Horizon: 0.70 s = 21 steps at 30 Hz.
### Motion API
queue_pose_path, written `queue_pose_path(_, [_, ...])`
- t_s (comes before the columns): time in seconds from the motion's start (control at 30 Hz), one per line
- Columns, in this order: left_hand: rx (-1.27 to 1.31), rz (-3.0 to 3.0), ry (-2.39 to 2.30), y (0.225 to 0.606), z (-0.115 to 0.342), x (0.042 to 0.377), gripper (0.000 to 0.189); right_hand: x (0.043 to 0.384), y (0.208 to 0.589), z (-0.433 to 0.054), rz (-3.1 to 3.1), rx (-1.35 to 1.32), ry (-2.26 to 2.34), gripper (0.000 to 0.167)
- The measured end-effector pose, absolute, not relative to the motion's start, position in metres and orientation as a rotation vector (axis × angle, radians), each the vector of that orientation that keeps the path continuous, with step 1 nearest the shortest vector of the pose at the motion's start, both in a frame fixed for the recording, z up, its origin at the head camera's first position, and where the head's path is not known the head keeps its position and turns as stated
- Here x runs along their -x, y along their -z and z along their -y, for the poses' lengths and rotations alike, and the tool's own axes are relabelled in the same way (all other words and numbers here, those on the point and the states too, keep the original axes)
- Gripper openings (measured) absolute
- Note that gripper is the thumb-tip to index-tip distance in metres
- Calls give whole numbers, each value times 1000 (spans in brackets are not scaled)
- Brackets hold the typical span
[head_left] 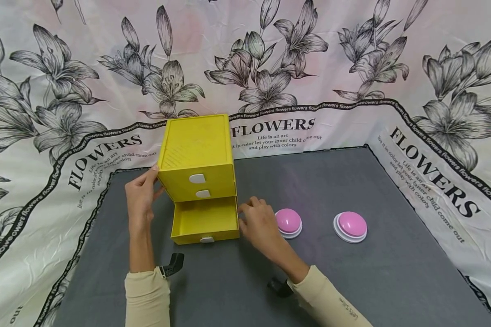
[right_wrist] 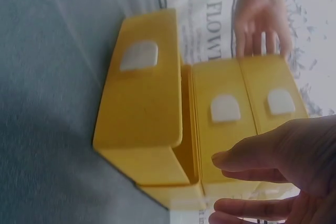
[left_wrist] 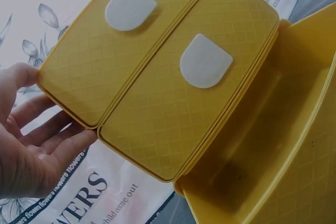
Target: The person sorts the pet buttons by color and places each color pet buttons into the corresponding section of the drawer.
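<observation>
A yellow three-drawer box (head_left: 198,143) with white tab handles stands on the grey cloth. Its lowest drawer (head_left: 206,220) is pulled out, and the bare yellow inside shows. The two upper drawers (left_wrist: 173,98) are closed. My left hand (head_left: 141,195) touches the box's left side near the upper front corner, thumb and fingertips against the edge, as the left wrist view shows. Close to the box's right side, beside the pulled-out drawer, is my right hand (head_left: 259,225). Its thumb and fingers (right_wrist: 257,208) are apart with nothing between them; whether they touch the box I cannot tell.
Two pink dome buttons on white bases lie to the right: the nearer button (head_left: 288,221) just behind my right hand, the other button (head_left: 352,225) farther right. Flower-printed fabric (head_left: 270,131) rises behind and around the grey table cloth (head_left: 311,181).
</observation>
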<state>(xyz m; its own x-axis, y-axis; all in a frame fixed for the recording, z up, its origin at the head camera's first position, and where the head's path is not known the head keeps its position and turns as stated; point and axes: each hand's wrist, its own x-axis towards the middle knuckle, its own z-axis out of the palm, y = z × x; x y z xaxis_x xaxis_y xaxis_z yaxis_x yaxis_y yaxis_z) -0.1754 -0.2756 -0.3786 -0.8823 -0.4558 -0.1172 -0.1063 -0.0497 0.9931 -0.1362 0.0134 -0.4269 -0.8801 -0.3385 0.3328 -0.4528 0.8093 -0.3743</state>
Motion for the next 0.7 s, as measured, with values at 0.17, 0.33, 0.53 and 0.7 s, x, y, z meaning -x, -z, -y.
queue_pose_path(0.17, [-607, 1972, 2022, 378, 275, 175, 45, 141, 431, -25, 2715, -578, -625, 19])
queue_pose_path(0.33, [-597, 1957, 2032, 378, 275, 175, 45, 145, 435, -39, 2778, -503, -635, 22])
queue_pose_path(0.53, [-590, 1943, 2040, 379, 275, 175, 45, 150, 440, -61, 2896, -380, -606, 32])
queue_pose_path(0.7, [-598, 1944, 2040, 379, 275, 175, 45, 152, 449, -80, 2978, -305, -603, 49])
